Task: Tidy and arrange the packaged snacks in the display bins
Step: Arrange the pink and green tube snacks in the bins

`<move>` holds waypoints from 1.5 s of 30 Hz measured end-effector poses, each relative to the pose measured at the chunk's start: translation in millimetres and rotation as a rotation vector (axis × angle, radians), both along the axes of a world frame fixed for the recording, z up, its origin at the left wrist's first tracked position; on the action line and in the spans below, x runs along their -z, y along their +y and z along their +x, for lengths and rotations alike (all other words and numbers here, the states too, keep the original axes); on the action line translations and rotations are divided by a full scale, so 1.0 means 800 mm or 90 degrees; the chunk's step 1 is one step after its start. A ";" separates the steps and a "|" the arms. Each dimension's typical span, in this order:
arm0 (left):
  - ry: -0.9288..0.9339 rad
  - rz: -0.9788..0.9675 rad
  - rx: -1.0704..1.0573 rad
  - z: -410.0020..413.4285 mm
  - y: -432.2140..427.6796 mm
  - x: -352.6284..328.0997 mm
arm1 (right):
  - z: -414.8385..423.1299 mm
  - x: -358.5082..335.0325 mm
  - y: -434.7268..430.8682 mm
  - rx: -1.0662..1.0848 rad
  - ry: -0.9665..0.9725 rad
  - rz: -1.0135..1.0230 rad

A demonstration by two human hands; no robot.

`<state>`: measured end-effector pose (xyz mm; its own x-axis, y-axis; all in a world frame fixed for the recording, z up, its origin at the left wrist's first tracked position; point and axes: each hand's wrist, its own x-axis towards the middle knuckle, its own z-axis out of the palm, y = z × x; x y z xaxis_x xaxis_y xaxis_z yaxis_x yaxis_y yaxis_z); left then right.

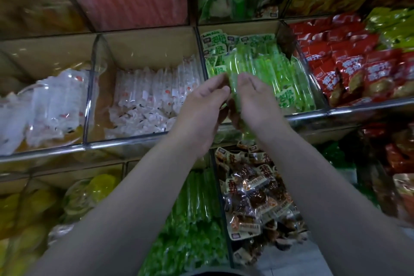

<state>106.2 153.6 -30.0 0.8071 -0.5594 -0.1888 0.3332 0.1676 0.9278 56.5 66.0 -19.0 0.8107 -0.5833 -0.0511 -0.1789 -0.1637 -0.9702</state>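
Forearms (139, 197) sit nearest, both reaching up and in to the middle row of bins. Left hand (201, 105) and right hand (257, 101) press in from either side on one bundle of green stick packets (235, 69). Fingers (218, 86) on both sides are curled round it, a snug two-sided hold. Thumbs are mostly hidden.

- Bundle stands roughly on end: lower ends between the palms, upper ends past the fingertips, over the near-left part of the green bin (251, 29).
- My read: they're squaring the sticks into one block so it drops in parallel to the loose green sticks (289, 74) lying just right of the right fingers.

Edges:
- Clear divider (200, 56) just left of the left fingers, with white packets (152, 96) beyond it.
- Metal front rail (313, 115) runs under both wrists.
- Second clear wall (300, 60) is further right of the right fingers, then red packets (349, 69).

Room:
- Green bin looks well filled beyond the fingertips. The near-left corner is covered by the hands, so I can't tell what slot is free there.
- Straight down is probably the only clean path, since the divider leaves little sideways play on the left.

Below the wrists, the lower tier holds brown wrapped snacks (251, 190) and more green sticks (192, 208). A slipped packet would likely land there.
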 end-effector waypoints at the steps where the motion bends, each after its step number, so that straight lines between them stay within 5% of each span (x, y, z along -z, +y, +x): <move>1: -0.004 0.006 -0.003 -0.004 0.008 0.002 | -0.005 0.003 0.008 0.002 -0.009 0.004; 8: -0.035 0.069 -0.039 -0.027 0.069 0.034 | -0.030 0.042 0.070 -0.035 -0.023 0.044; 16: 0.060 0.123 -0.037 -0.051 0.128 0.105 | -0.052 0.120 0.127 -0.055 0.006 0.063; 32: 0.173 0.391 -0.045 -0.023 0.156 0.233 | -0.050 0.252 0.158 -0.052 0.305 0.100; 45: 0.181 0.364 -0.008 -0.022 0.167 0.252 | -0.033 0.272 0.151 0.012 0.314 0.275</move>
